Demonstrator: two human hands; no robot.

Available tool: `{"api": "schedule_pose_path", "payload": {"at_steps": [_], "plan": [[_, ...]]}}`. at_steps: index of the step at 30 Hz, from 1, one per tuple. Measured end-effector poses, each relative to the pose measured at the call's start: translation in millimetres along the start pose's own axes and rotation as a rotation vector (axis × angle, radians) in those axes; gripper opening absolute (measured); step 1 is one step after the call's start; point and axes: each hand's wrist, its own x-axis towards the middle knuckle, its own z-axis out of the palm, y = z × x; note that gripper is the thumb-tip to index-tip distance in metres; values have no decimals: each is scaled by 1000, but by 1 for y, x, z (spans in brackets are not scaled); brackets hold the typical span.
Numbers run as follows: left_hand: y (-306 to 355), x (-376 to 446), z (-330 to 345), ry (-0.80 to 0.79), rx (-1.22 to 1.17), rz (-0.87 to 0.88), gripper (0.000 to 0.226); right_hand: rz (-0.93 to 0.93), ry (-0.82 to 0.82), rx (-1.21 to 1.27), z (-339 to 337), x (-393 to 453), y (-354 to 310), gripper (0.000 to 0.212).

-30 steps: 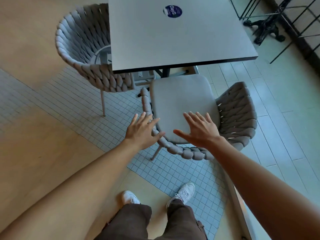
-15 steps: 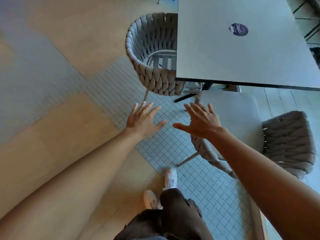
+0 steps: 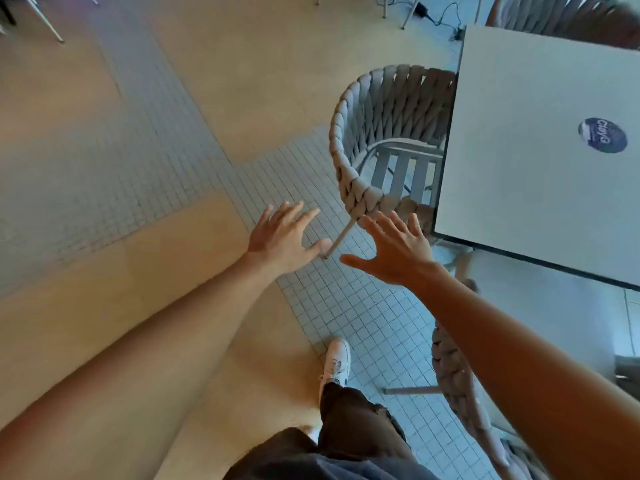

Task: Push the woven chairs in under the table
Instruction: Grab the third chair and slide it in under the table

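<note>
A grey woven chair (image 3: 374,140) stands at the left side of the white square table (image 3: 540,188), its slatted seat partly under the tabletop. My left hand (image 3: 284,237) is open, fingers spread, hovering over the tiled floor just left of the chair's front leg. My right hand (image 3: 394,247) is open too, close to the chair's near woven rim without holding it. A second woven chair (image 3: 453,375) with a grey cushion sits at the table's near side, largely hidden behind my right forearm.
A third woven chair (image 3: 561,15) shows at the far side of the table. Cables (image 3: 436,12) and metal legs lie on the floor at the top. My white shoe (image 3: 336,362) stands on the small grey tiles. A round dark sticker (image 3: 604,135) marks the tabletop.
I have turned and stepped left, away from the cushioned chair. Both open hands now reach toward the chair at the table's left side, which looks nearer and larger.
</note>
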Motion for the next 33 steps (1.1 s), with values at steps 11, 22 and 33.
{"api": "schedule_pose_path", "payload": {"at_steps": [11,22,33], "plan": [[-74,98,-34,0,-29,-72,86,-69,3,-29,-47,154,-8,119],[-211,213,-47,-43,-19,48,87,86,-33,-26,-64,299,-57,120],[-335,330,-100,-36,37,171,85,199,15,31,-108,413,-98,115]]}}
